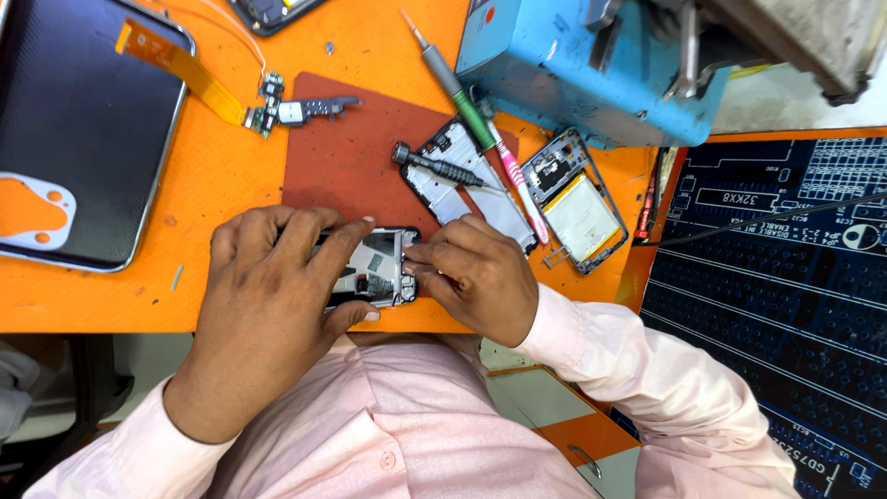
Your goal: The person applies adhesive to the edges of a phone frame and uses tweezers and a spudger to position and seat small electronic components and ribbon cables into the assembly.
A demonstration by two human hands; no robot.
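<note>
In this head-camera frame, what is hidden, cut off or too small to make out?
- Opened phone, head view: most of it lies under the left hand.
- Right hand: its fingertips curl onto the phone's edge; whether they pinch a small part is too small to tell.
- Blue machine: cut off by the top edge.
- Dark tablet: cut off by the left edge.
- Small screw on the orange table: too small to tell its type.

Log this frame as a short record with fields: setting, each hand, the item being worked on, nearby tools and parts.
Setting: orange workbench with a brown mat
Left hand: lies over the opened phone, holding it down
Right hand: fingertips at the phone's right edge
Tools: dark screwdriver, green screwdriver, pink tool
Parts: phone frame with battery, orange flex cable, black panel
Behind: blue machine
</note>
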